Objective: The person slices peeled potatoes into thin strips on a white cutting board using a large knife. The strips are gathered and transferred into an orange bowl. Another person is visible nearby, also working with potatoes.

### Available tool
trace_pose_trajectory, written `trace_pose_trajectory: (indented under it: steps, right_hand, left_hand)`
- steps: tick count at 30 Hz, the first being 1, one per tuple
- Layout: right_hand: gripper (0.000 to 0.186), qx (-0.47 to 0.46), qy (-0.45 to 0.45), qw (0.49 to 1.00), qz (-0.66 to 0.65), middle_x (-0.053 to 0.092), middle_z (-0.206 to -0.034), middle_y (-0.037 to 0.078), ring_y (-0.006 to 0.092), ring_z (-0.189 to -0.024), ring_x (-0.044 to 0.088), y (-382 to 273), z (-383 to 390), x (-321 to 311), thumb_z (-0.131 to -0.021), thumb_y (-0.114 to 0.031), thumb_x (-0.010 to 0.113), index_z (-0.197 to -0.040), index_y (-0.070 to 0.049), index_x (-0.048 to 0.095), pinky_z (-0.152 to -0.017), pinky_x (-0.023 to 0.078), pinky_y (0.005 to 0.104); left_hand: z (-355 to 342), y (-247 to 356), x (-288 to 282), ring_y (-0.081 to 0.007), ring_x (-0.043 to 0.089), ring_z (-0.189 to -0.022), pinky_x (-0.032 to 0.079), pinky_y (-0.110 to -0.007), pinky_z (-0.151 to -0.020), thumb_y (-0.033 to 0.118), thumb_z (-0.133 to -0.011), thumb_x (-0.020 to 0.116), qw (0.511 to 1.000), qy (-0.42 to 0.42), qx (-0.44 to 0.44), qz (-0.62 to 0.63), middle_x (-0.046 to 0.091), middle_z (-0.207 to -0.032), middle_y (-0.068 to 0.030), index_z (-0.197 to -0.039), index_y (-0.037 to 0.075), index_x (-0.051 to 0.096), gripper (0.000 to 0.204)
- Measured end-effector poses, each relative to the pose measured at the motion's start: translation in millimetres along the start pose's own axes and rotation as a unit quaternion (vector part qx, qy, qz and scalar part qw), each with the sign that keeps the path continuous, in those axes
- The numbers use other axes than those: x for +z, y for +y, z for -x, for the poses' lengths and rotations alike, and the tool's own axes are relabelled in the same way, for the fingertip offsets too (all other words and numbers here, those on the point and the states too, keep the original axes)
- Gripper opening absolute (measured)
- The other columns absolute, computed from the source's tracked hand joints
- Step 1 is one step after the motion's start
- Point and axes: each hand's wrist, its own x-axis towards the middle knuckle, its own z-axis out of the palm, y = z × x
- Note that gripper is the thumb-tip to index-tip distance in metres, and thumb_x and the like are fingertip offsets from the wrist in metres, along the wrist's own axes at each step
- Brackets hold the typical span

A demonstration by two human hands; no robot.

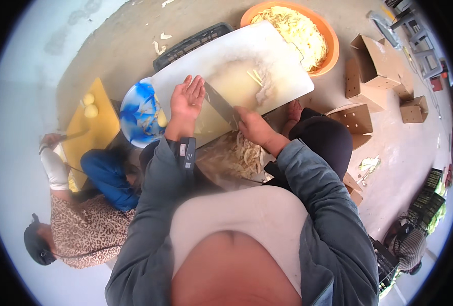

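Note:
My right hand (254, 124) is closed round the handle of a wide-bladed kitchen knife (219, 103), its blade lying over the white cutting board (287, 84). Palm up, my left hand (187, 99) is held above the board's left part with fingers stretched out and nothing in it. The blade's far end comes close to those fingers. A few pale yellow strips (255, 77) lie on the wet middle of the board. Left of my left hand stands a blue and white basin (129, 120), with a pale peeled piece (161, 117) at its right side.
An orange tub (333, 48) heaped with pale strips (290, 35) stands beyond the board. A dark crate (193, 43) shows behind it. Cardboard boxes (374, 64) stand right. At left a co-worker's hand (51, 138) holds a knife over a yellow board (96, 132) with peeled round pieces (90, 104).

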Motion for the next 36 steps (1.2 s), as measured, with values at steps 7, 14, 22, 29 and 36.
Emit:
trace_pose_trajectory:
  steps: [7, 14, 22, 29, 36]
  right_hand:
    - [0.037, 0.066, 0.050, 0.986, 0.142, 0.063, -0.103, 0.026, 0.0419, -0.099, 0.060, 41, -32, -65, -0.083, -0.005, 0.058, -0.120, -0.001, 0.055, -0.087, 0.049, 0.0440]
    - [0.039, 0.144, 0.132, 0.935, 0.295, 0.065, -0.101, 0.025, 0.0401, -0.098, 0.062, 109, -93, -142, -0.085, -0.012, 0.056, -0.124, -0.007, 0.056, -0.088, 0.049, 0.0460]
    - [0.037, 0.202, 0.202, 0.889, 0.358, 0.065, -0.102, 0.025, 0.0406, -0.098, 0.063, 143, -143, -187, -0.085, -0.014, 0.055, -0.121, -0.006, 0.058, -0.087, 0.050, 0.0477]
    - [0.036, 0.169, 0.272, 0.917, 0.239, 0.065, -0.077, 0.017, 0.0263, -0.065, 0.066, 182, -156, -206, -0.083, -0.008, 0.056, -0.118, -0.002, 0.060, -0.059, 0.053, 0.0389]
    - [0.032, 0.277, 0.106, 0.923, -0.246, 0.058, -0.080, 0.010, 0.0160, -0.054, 0.054, 97, -154, -111, -0.087, -0.002, 0.051, -0.118, 0.007, 0.054, -0.043, 0.046, 0.0288]
  left_hand:
    - [-2, 4, 6, -0.0231, 0.060, -0.092, 0.049, -0.034, -0.076, 0.009, -0.085, 0.052, 0.997, 0.023, -0.075, 0.020, 0.060, -0.108, -0.0112, -0.109, 0.005, 0.058, 0.025]
    - [2, 0, 6, -0.0207, 0.059, -0.089, 0.048, -0.031, -0.074, 0.010, -0.086, 0.053, 0.994, -0.015, -0.103, 0.033, 0.060, -0.106, -0.0092, -0.109, 0.007, 0.058, 0.025]
    - [0, -5, 10, -0.0199, 0.059, -0.087, 0.048, -0.031, -0.073, 0.010, -0.086, 0.053, 0.992, 0.005, -0.118, 0.035, 0.062, -0.101, -0.0079, -0.110, 0.007, 0.059, 0.026]
    - [-3, -20, 25, -0.0205, 0.060, -0.085, 0.049, -0.033, -0.072, 0.012, -0.088, 0.056, 0.987, -0.023, -0.147, 0.064, 0.062, -0.097, -0.0087, -0.107, 0.007, 0.060, 0.021]
    - [-11, -39, 16, -0.0197, 0.064, -0.075, 0.050, -0.030, -0.063, 0.014, -0.089, 0.055, 0.991, -0.025, -0.116, 0.060, 0.067, -0.087, -0.0085, -0.103, 0.008, 0.061, 0.016]
